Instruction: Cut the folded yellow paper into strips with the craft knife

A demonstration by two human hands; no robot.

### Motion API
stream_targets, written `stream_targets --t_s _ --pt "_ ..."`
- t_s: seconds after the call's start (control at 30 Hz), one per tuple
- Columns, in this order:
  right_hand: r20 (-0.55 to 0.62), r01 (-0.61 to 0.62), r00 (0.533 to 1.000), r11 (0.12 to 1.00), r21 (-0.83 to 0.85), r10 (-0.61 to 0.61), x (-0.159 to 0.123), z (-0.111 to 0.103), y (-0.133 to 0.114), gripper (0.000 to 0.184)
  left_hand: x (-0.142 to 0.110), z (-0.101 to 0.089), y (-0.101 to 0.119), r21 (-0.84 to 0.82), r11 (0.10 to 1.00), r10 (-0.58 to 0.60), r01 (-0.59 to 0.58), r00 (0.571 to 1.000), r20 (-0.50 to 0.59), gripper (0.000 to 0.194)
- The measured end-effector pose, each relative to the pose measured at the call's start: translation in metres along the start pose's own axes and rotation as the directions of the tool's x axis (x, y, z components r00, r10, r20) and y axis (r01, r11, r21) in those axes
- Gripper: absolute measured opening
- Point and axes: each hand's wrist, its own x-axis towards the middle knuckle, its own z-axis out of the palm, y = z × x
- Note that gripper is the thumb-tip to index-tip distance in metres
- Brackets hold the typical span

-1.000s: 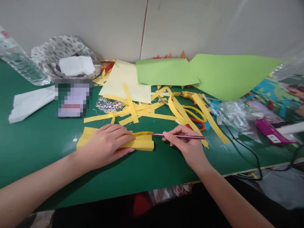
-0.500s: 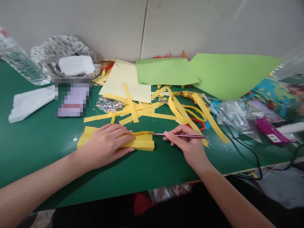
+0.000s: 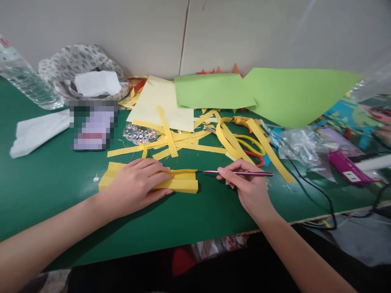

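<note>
Slightly rightward the right hand (image 3: 249, 187) had shifted, its grip closed on a slim purple brush (image 3: 259, 174); the left hand (image 3: 134, 183) held folded yellow paper (image 3: 185, 186) against the green surface (image 3: 210, 219); firm holding and light, level strokes seemed wise.

Grey Wall (image 3: 128, 28) Backed Green Table (image 3: 207, 211)

A smooth, pale wall rose directly behind the table, split by one dark, slightly slanting seam (image 3: 185, 36) above the table's middle. Soft light lay over the table's top; a faint, brighter streak (image 3: 307, 16) marked the wall above its right side.
</note>
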Motion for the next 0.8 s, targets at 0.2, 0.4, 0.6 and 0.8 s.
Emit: stream_targets --t_s 0.2,0.4,0.6,0.8 --pt "-0.02 0.043 0.999 0.999 -0.008 -0.043 -0.001 -0.003 0.003 0.021 0.0 0.001 -0.001 0.001 1.0 -0.001 0.001 1.0 0.008 0.026" --pt "0.056 0.04 0.998 0.999 -0.019 -0.039 -0.002 0.001 -0.004 0.018 0.0 0.0 0.0 0.007 1.0 0.009 -0.009 1.0 -0.006 0.027" --pt "0.056 0.035 0.998 0.995 -0.098 -0.03 -0.002 0.006 -0.01 0.022 0.0 0.0 0.0 0.005 1.0 0.005 -0.004 1.0 -0.014 0.026" --pt "-0.075 0.079 0.994 0.996 -0.045 -0.082 0.0 0.006 -0.004 0.018 0.0 0.0 0.0 0.024 1.0 0.017 -0.017 1.0 -0.002 0.026"
